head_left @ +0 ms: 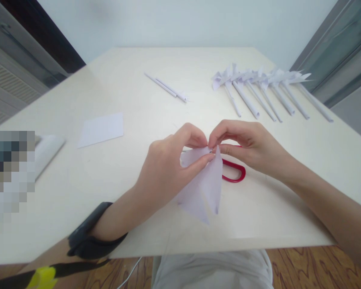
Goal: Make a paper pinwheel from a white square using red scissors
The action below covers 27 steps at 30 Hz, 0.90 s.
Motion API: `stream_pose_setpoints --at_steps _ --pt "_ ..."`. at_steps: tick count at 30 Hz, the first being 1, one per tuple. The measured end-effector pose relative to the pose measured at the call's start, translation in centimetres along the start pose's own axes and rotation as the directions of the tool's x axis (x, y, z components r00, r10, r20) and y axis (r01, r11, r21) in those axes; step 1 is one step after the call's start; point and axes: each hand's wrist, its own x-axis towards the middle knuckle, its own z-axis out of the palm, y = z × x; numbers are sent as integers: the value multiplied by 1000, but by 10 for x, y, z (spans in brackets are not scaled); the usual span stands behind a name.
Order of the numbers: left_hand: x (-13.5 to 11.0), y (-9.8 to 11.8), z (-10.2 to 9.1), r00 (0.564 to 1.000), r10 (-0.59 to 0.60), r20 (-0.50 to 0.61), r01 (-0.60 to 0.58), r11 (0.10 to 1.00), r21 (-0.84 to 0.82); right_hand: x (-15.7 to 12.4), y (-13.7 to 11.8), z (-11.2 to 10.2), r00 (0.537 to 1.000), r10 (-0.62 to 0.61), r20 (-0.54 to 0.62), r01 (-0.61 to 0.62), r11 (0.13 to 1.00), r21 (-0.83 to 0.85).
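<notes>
No readable text, label or number showing anywhere. Folded paper (202, 188) at 5 o'clock, flat sheet (101, 129) at 9 o'clock showing blank; pixelated patch (10, 180) at 8 o'clock unreadable.

Soft, even daylight brightens the table (138, 192). The left hand (165, 168) and right hand (249, 146) cast only faint shadows beneath them, and the folded paper (204, 188) they pinch looks shaded. Far from the hands, straight edges bow (wide-angle lens). Left of the left hand, a pixelated block (10, 180) hides detail.
</notes>
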Motion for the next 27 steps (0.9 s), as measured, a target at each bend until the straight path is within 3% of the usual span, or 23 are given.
stream_pose_setpoints --at_steps 9,20,27 --pt "1 2 -1 1000 2 21 -3 998 57 0 0 0 1000 -10 -23 10 999 -30" --pt "2 1 -3 999 52 18 -53 994 93 -2 -1 -4 990 -137 -34 120 944 -308" --pt "2 1 -3 997 70 11 -71 993 100 -3 -2 -2 992 -121 -47 102 950 -295"
